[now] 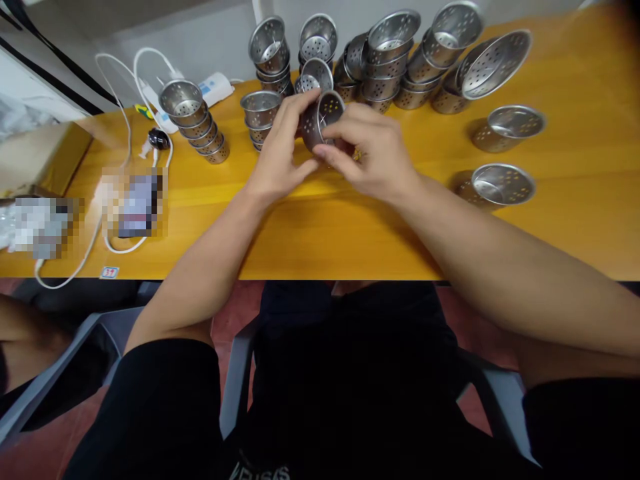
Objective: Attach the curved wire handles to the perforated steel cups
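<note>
A small perforated metal cup (311, 128) is tilted above the table, its mouth turned toward the right. My left hand (281, 152) grips the cup from the left, fingers behind its wall and thumb low in front. My right hand (376, 148) is closed at the cup's right side, with thumb and index finger pinched on the near rim. Part of the cup is hidden behind these fingers. Just behind it leans another perforated cup (315, 75), and a short stack of cups (261, 110) stands right beside my left fingers.
Several stacks of perforated cups (393, 63) line the wall. Two single cups (515, 127) (503, 185) stand at right. A leaning cup stack (193, 120), power strip (216, 88), white cables and a blurred-out item (140, 203) occupy the left. Someone's leg (33, 327) shows at lower left.
</note>
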Demonstrator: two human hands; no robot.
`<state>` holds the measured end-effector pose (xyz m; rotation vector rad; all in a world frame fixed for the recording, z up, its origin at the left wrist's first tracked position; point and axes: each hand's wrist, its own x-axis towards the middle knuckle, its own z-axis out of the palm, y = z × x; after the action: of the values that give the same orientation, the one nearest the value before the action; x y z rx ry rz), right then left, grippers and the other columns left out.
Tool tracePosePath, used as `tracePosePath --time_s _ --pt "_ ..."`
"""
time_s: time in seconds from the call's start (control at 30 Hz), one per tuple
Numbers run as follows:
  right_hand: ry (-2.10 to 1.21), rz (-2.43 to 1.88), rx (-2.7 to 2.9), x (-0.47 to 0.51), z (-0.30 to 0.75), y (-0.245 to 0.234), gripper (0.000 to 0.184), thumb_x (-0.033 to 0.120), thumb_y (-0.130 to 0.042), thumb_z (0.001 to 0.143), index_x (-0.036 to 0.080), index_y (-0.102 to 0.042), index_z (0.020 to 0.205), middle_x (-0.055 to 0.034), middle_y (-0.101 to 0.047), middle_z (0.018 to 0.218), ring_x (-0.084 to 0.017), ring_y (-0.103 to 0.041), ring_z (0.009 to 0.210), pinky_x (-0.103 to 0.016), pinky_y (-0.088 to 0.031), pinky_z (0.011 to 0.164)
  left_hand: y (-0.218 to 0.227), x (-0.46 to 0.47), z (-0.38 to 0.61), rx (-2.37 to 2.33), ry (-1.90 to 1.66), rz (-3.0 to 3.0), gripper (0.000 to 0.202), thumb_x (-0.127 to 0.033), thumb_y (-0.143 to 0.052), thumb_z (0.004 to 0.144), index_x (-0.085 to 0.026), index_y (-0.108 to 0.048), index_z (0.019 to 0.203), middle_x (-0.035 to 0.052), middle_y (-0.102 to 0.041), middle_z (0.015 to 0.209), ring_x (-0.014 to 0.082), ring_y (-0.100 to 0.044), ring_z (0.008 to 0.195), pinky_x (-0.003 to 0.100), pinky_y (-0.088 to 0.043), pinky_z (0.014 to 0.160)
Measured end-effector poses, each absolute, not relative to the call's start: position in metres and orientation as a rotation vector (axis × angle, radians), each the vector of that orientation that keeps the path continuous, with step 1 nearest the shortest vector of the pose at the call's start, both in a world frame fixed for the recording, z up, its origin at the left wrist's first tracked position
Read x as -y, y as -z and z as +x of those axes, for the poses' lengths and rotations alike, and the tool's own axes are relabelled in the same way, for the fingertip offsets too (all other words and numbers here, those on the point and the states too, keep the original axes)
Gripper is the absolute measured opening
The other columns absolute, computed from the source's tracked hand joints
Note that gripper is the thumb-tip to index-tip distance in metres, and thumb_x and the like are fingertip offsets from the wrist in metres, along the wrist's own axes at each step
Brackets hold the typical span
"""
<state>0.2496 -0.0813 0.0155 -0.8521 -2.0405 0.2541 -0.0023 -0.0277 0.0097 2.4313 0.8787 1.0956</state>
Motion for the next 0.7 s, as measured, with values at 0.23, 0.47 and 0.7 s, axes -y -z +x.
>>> tracePosePath --time_s 0.23,0.47,0.7 --pt "-0.309 -0.962 2.16 0.082 0.266 -0.027 0.057 0.097 -0.065 0.111 0.051 -0.09 0.133 -0.0118 -0.082 0.134 -0.053 -0.069 0.141 -0.081 -0.06 0.125 -0.014 0.028 -0.011 -0.886 -1.048 2.574 0.08 -0.075 -0.08 0.109 -0.044 -0.06 0.181 0.013 -0.064 0.189 0.0441 -0.054 0.186 0.065 -0.046 0.16" --pt "-0.36 -1.082 2.196 0.086 0.278 -0.042 0.055 0.097 -0.073 0.105 0.062 -0.084 0.146 -0.0079 -0.084 0.145 -0.056 -0.062 0.157 -0.086 -0.058 0.124 -0.013 0.021 -0.015 -0.888 -0.945 2.527 0.082 -0.073 -0.085 0.106 -0.043 -0.062 0.178 0.0122 -0.06 0.191 0.049 -0.05 0.189 0.068 -0.038 0.164" --pt "-0.371 -1.059 2.211 0.082 0.276 -0.038 0.052 0.1 -0.061 0.112 0.055 -0.084 0.125 -0.0036 -0.08 0.153 -0.046 -0.062 0.153 -0.073 -0.056 0.134 -0.014 0.021 -0.014 -0.893 -0.934 2.557 0.084 -0.07 -0.094 0.1 -0.042 -0.065 0.175 0.0137 -0.064 0.187 0.0503 -0.057 0.182 0.07 -0.045 0.16"
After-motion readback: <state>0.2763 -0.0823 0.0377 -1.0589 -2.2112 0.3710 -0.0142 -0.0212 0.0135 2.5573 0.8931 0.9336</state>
